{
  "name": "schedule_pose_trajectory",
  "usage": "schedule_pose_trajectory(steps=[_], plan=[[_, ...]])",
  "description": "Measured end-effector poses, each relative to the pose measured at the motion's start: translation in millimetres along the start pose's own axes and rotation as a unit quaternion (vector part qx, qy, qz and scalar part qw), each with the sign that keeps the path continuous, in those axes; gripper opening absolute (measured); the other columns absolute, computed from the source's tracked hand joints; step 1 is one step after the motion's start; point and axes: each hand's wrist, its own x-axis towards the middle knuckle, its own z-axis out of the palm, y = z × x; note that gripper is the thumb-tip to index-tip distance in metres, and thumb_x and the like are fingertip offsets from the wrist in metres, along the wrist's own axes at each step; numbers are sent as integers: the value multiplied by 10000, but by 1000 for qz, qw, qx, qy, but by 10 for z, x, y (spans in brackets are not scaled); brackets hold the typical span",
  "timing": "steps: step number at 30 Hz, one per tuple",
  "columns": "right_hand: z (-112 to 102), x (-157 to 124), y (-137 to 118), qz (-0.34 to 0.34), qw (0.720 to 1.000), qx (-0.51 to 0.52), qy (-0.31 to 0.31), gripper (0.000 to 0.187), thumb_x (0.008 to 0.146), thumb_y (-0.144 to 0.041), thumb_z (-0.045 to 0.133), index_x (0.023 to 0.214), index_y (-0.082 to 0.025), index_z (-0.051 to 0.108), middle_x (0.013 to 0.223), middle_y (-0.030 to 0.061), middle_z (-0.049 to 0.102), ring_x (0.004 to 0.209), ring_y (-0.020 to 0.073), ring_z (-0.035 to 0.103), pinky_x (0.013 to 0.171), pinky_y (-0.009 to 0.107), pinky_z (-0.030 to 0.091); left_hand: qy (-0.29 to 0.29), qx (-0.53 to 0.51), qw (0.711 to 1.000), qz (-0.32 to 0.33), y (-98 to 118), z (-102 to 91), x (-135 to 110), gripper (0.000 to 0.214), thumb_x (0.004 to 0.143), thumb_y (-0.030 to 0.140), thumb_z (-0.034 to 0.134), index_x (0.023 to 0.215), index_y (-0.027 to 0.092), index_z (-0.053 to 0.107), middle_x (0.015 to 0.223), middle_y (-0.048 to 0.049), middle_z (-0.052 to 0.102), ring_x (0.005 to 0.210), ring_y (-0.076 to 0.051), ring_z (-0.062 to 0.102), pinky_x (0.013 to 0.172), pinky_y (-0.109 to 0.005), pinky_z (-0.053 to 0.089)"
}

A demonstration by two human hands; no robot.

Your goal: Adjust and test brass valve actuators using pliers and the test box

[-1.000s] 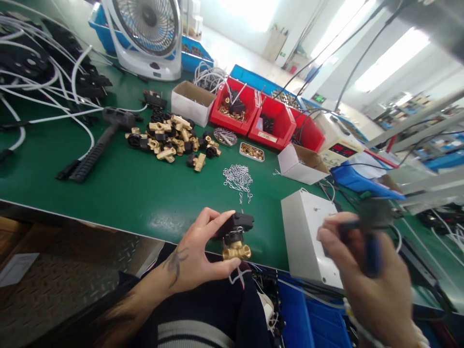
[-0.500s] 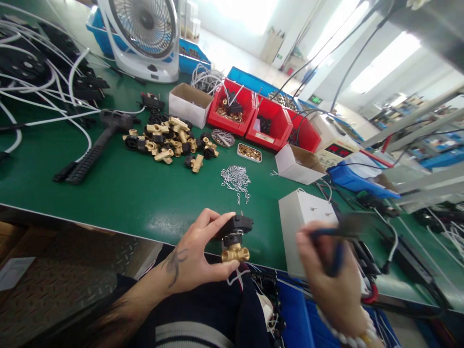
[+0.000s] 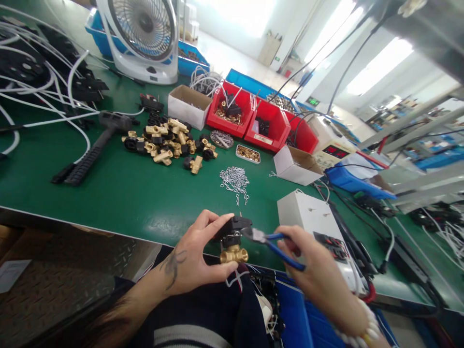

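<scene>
Between thumb and fingers, my left hand (image 3: pixel 197 251) grips a brass valve (image 3: pixel 234 254) with a black plastic housing (image 3: pixel 237 223) on top, held at the table's front edge. Blue-handled pliers (image 3: pixel 277 241) are in my right hand (image 3: pixel 313 268). The pliers' jaws reach the valve's right side, at the collar under the black housing, where a bit of silver wire shows; whether they pinch it I cannot tell. Just beyond the valve lies a pile of silver R-shaped clips (image 3: pixel 235 180) on the green table (image 3: pixel 174 203).
Brass fittings with black caps (image 3: pixel 170 140) lie heaped behind my left hand, a black hammer (image 3: pixel 97 145) left of them. A grey box (image 3: pixel 295 217) stands beside my right hand. Red bins (image 3: pixel 266 128), a small tray of brass parts (image 3: pixel 248 153) and a fan (image 3: pixel 145 38) are farther back.
My right hand has swung left and the pliers have turned, bringing their jaws to the valve. My left hand keeps its hold in nearly the same place.
</scene>
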Motion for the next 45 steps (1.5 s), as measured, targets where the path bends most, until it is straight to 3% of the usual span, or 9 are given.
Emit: schedule_pose_trajectory(steps=[5, 10, 15, 21, 26, 31, 36, 42, 45], plan=[[-14, -27, -6, 41, 945, 55, 319, 80, 853, -208, 599, 911, -234, 550, 769, -3, 560, 625, 149, 557, 587, 282, 481, -2, -1, 1000, 7, -6, 3, 8, 699, 715, 276, 712, 1373, 261, 476, 1130, -45, 506, 1032, -207, 559, 913, -370, 546], [-5, -27, -7, -28, 999, -33, -14, 104, 851, -173, 513, 885, -220, 600, 665, -2, 593, 547, 153, 567, 501, 270, 454, 3, 3, 1000, 6, -10, 10, 7, 692, 716, 288, 712, 1367, 272, 479, 1115, -44, 512, 1029, -211, 560, 920, -389, 549], [-25, -46, 5, 32, 948, 50, 313, 104, 846, -237, 615, 938, -235, 567, 806, 13, 586, 699, 179, 598, 656, 323, 495, -2, 4, 1000, 13, -6, 9, 11, 703, 713, 273, 715, 1373, 268, 474, 1128, -45, 507, 1011, -201, 561, 913, -373, 548], [-4, -33, 28, -8, 999, -28, -26, 70, 864, -200, 544, 876, -228, 607, 690, 0, 620, 555, 153, 571, 501, 267, 444, 2, 12, 1000, 10, -4, 7, 15, 703, 706, 277, 718, 1368, 239, 484, 1124, -50, 508, 1022, -208, 557, 930, -374, 538], [-46, -62, -5, 47, 955, 51, 288, 91, 864, -254, 610, 940, -232, 565, 786, 4, 588, 642, 154, 580, 590, 277, 479, 5, 5, 1000, 15, 11, 13, 18, 687, 716, 278, 708, 1363, 243, 480, 1126, -51, 508, 1012, -204, 561, 900, -367, 546], [12, -58, -13, 8, 999, -26, -38, 77, 856, -208, 538, 855, -212, 614, 621, -12, 585, 504, 143, 547, 470, 251, 429, 7, 14, 1000, 16, 16, 20, 22, 696, 705, 276, 718, 1360, 247, 484, 1101, -42, 515, 993, -202, 563, 914, -383, 544], [-46, -75, 5, 50, 970, -7, 239, 67, 870, -268, 592, 919, -226, 576, 774, 4, 608, 658, 148, 597, 599, 259, 489, 8, 9, 1000, 20, 11, 26, 25, 693, 709, 267, 712, 1363, 244, 483, 1104, -44, 516, 998, -199, 566, 897, -363, 549], [-17, -63, -27, 6, 1000, -25, -12, 101, 871, -208, 507, 857, -212, 607, 666, 3, 639, 532, 143, 594, 490, 247, 455, 14, 23, 999, 27, 22, 34, 24, 677, 710, 264, 707, 1352, 241, 492, 1094, -44, 517, 989, -199, 567, 897, -367, 550], [-100, -83, -48, 48, 982, -10, 183, 57, 869, -264, 572, 907, -225, 591, 750, 4, 624, 614, 144, 602, 550, 245, 479, 13, 22, 999, 34, 26, 38, 24, 678, 716, 263, 701, 1358, 233, 482, 1100, -46, 518, 999, -198, 569, 890, -361, 551]])
